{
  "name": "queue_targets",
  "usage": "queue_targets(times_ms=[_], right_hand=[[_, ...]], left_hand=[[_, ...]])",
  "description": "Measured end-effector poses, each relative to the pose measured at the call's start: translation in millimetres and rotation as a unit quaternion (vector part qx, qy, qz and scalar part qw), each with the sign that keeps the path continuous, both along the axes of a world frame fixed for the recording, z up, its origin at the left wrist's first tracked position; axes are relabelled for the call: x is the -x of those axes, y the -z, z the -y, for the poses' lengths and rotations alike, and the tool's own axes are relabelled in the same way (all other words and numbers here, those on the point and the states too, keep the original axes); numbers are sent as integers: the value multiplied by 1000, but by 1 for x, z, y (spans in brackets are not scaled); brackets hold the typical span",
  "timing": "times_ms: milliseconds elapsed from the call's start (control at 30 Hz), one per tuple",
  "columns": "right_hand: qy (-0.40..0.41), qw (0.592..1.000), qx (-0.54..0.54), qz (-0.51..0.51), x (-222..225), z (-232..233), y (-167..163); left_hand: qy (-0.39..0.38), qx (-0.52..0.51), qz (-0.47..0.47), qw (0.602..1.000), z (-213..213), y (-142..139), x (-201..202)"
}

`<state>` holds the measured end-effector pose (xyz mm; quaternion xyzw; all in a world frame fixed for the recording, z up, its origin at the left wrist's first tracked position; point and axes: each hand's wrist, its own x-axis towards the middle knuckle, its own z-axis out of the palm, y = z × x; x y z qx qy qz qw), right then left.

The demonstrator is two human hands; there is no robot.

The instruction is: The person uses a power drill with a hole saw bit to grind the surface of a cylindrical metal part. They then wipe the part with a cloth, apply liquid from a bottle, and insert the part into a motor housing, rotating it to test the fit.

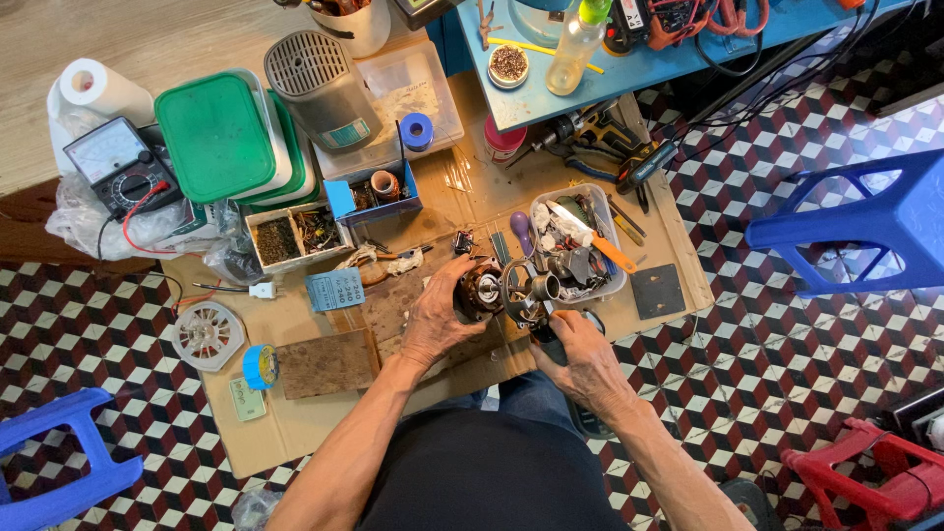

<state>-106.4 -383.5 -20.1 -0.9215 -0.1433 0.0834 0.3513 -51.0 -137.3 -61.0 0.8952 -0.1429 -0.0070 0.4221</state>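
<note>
My left hand [440, 317] grips a small electric motor [482, 289] with copper windings, held just above a sheet of cardboard [295, 433] on the floor. My right hand [580, 356] holds a dark tool handle [544, 332] whose metal head [526, 290] meets the motor's right end. Both hands are close together in front of my knees. The contact point between tool and motor is partly hidden by metal parts.
A clear tub of tools [580, 246] stands just right of the motor. A blue parts box [374, 192], a green-lidded container [218, 133], a multimeter [118, 162], a grey fan housing [320, 84] and a wooden block [324, 362] crowd the left. Blue stools [865, 221] flank the mat.
</note>
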Motion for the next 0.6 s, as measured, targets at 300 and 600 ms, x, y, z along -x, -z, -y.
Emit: queue_targets(times_ms=[300, 600], right_hand=[[5, 999, -42, 16, 0, -3, -8], [16, 999, -38, -4, -2, -7, -13]], left_hand=[[1, -23, -4, 1000, -6, 6, 4], [71, 15, 2, 997, -12, -52, 5]])
